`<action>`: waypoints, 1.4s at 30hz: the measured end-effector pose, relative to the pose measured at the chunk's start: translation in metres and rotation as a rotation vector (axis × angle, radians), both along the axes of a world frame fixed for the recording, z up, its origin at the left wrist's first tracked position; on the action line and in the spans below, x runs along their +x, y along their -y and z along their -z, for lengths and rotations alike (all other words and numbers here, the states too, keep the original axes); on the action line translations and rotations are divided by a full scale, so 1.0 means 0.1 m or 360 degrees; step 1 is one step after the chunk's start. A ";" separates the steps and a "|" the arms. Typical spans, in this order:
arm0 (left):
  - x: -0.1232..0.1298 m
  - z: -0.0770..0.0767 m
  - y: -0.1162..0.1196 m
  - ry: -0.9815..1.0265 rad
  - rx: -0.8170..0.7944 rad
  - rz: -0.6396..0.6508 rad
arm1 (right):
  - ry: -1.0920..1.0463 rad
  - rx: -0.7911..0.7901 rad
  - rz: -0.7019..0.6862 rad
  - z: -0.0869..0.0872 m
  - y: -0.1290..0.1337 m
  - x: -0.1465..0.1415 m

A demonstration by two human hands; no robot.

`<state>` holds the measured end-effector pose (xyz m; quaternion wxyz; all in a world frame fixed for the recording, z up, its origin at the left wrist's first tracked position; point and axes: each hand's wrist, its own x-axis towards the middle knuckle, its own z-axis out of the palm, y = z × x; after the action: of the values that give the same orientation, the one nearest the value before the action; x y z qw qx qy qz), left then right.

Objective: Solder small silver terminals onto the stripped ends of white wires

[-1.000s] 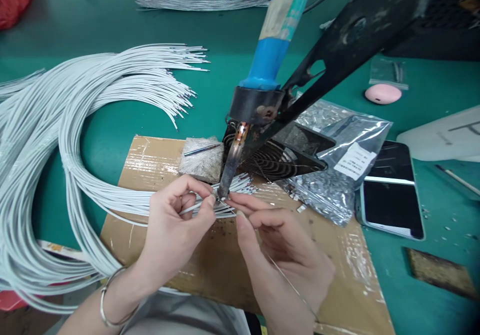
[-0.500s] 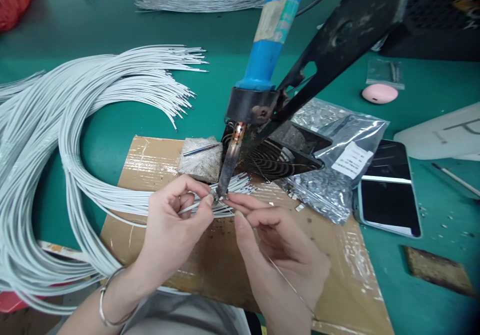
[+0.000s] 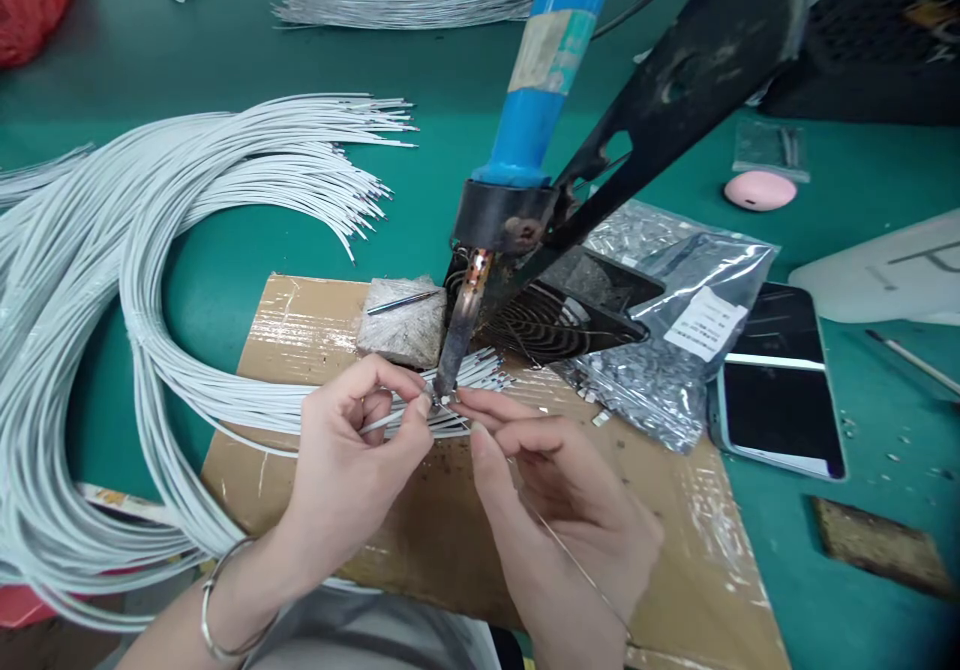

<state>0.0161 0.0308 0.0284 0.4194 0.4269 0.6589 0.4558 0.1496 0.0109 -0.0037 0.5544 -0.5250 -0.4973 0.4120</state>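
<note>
My left hand (image 3: 367, 450) is closed in a pinch on a white cable (image 3: 379, 422), its end right beneath the tip of a soldering iron (image 3: 459, 335). The iron has a blue handle and hangs in a black metal stand (image 3: 622, 120). Fingers of my right hand (image 3: 562, 510) pinch a thin strand of solder wire (image 3: 577, 560), which runs back across the palm. A small metal piece shows at the iron tip, between both hands; its exact shape is hard to make out. Behind the fingers lie the ends of a bundle of white cables (image 3: 255, 402).
Brown cardboard (image 3: 675, 540) covers the work spot. A grey block (image 3: 401, 335) with a thin rod, a black fan (image 3: 540, 320), a bag of metal parts (image 3: 675, 330) and a phone (image 3: 780, 380) stand around it. More white cables (image 3: 90, 250) curve along the left.
Both hands keep their hold at the iron tip. The whole view has shifted very slightly; nothing else visibly differs.
</note>
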 end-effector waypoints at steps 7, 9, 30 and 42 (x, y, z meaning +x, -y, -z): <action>0.00 -0.02 0.01 -0.0018 0.0032 0.0007 | 0.0006 -0.0030 0.0020 -0.04 0.00 -0.01; 0.00 -0.02 0.01 -0.0005 0.0041 0.0017 | 0.0011 -0.0020 0.0035 -0.04 0.00 -0.01; -0.01 -0.02 0.00 0.0039 -0.0004 0.0024 | -0.0001 0.0008 0.0035 -0.02 0.00 -0.01; 0.00 -0.01 0.01 0.0003 0.0047 0.0016 | -0.0023 0.0025 0.0013 0.02 0.02 -0.01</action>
<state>0.0160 0.0297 0.0294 0.4159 0.4359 0.6495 0.4639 0.1487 0.0088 -0.0055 0.5638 -0.5196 -0.4943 0.4096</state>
